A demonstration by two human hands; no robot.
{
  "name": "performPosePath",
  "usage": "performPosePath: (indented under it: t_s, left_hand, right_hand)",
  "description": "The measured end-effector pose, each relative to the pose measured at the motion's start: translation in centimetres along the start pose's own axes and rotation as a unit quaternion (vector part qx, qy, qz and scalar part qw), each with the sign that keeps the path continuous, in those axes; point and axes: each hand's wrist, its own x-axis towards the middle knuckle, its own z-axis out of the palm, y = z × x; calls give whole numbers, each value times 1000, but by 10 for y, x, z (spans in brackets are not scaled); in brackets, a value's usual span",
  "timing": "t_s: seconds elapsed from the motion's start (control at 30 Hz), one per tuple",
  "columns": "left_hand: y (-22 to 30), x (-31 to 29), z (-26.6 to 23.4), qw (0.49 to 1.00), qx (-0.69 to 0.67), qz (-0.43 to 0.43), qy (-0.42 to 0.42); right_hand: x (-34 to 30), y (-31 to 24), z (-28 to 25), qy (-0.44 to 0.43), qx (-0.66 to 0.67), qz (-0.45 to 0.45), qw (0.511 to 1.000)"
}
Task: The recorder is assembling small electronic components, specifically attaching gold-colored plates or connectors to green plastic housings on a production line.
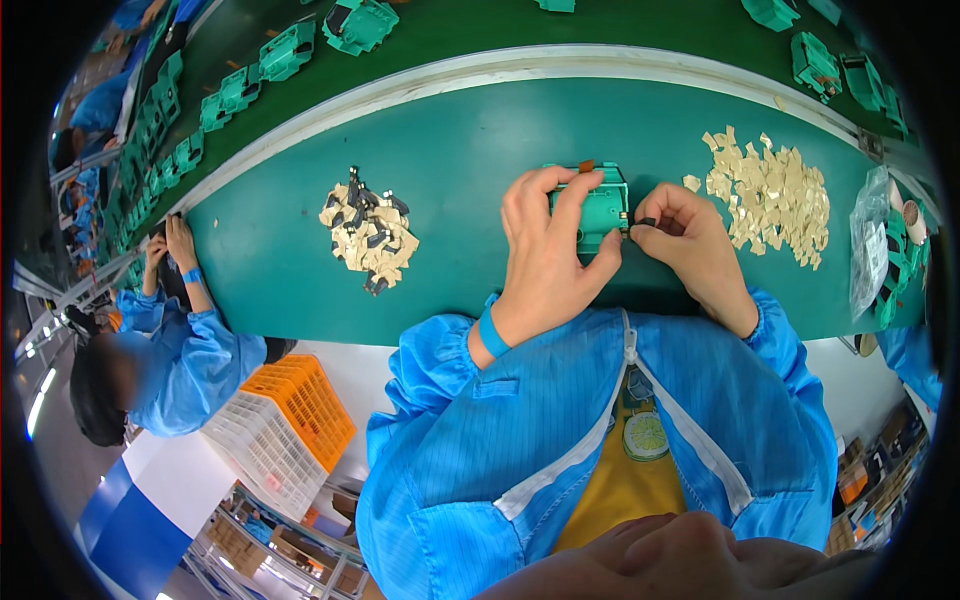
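A teal plastic housing [603, 208] lies on the green work table in front of me, with a small orange-brown tab at its far edge. My left hand [545, 235] is closed round its left side, fingers over the far edge and thumb at the near edge. At the housing's right near corner, my right hand [695, 245] pinches a small black part [643, 226] between thumb and forefinger. Whether that part touches the housing, I cannot tell. A pile of beige pieces mixed with black parts [368, 235] lies to the left, and a heap of beige pieces [775, 200] to the right.
Beyond a pale rail [560, 62], a green belt carries several teal housings [287, 50]. At the right end lie a clear plastic bag [868, 245] and more teal parts [897, 265]. A co-worker [190, 350] works at the left; orange and white crates [290, 425] stand near them.
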Motion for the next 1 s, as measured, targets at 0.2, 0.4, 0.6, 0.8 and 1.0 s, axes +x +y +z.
performPosePath:
  t_s: [0.2, 0.4, 0.6, 0.8, 1.0]
  left_hand:
    - [3, 1, 1, 1000, 11, -8, -5]
    - [2, 1, 1, 1000, 23, -4, -9]
    - [9, 6, -5, 999, 45, 2, -22]
    - [8, 8, -13, 997, -43, 15, -57]
    - [7, 0, -17, 984, -154, 1, -84]
  right_hand:
    - [-4, -1, -8, 6, -75, 19, 997]
    - [-10, -10, -6, 144, -229, -101, 957]
    - [-7, -3, -12, 52, -180, -56, 981]
    - [-11, -2, -15, 30, -55, -66, 996]
    - [-20, -7, -13, -48, 32, 10, 998]
